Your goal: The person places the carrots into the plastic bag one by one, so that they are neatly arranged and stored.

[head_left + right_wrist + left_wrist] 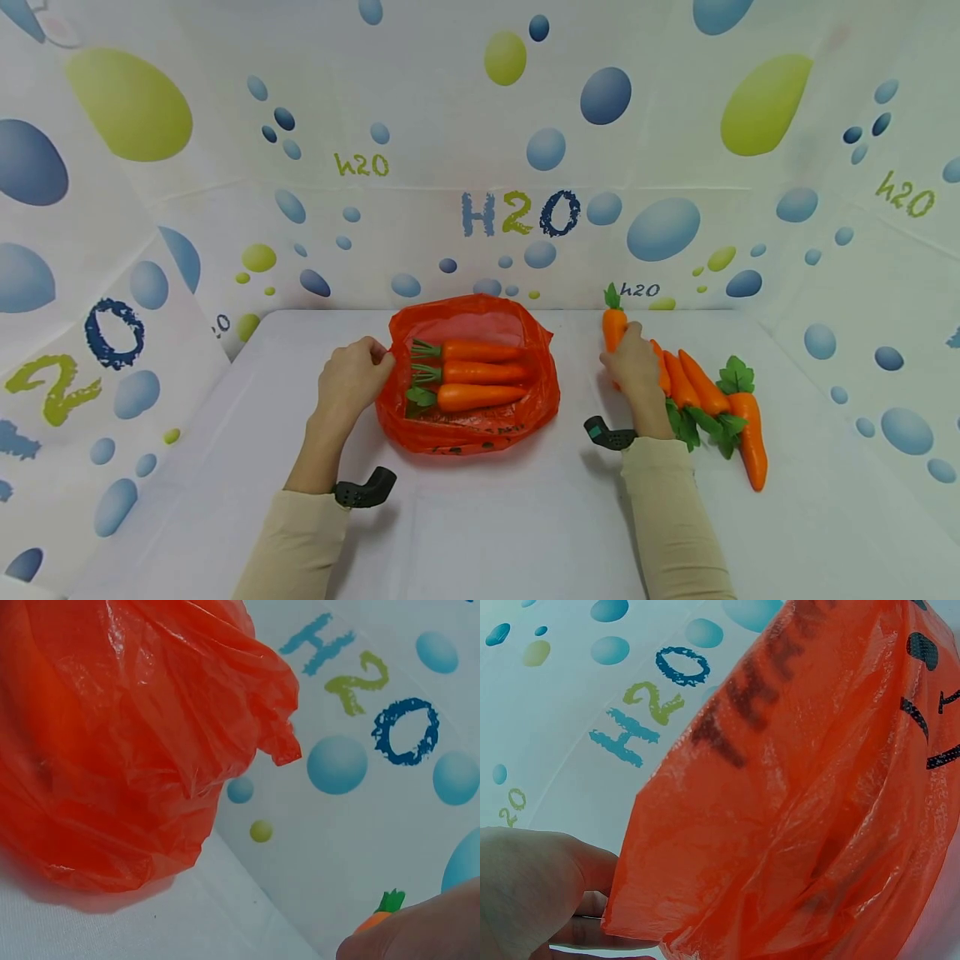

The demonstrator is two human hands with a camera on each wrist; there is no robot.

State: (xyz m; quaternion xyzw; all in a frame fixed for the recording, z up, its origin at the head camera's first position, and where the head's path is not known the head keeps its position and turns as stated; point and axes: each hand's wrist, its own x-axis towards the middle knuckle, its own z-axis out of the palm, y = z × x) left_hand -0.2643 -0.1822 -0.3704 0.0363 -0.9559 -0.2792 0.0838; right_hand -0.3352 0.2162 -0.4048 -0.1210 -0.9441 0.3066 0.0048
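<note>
A red plastic bag [465, 439] lies with its mouth open on the table, and three orange carrots [483, 372] with green tops are inside it. My left hand [352, 375] pinches the bag's left rim; the left wrist view shows the fingers [592, 881] at the edge of the red plastic [780, 825]. To the right of the bag, my right hand [633, 367] grips a carrot [614, 323], its green top pointing up and away. Only that carrot's tip [375, 922] shows past the hand in the right wrist view. Its lower part is mostly hidden.
Several more carrots [701, 383] lie grouped beside and behind the right hand, with leafy tops towards me. The rightmost carrot [748, 437] points its tip towards me. A white table [480, 533] meets a patterned backdrop [420, 233] at the back.
</note>
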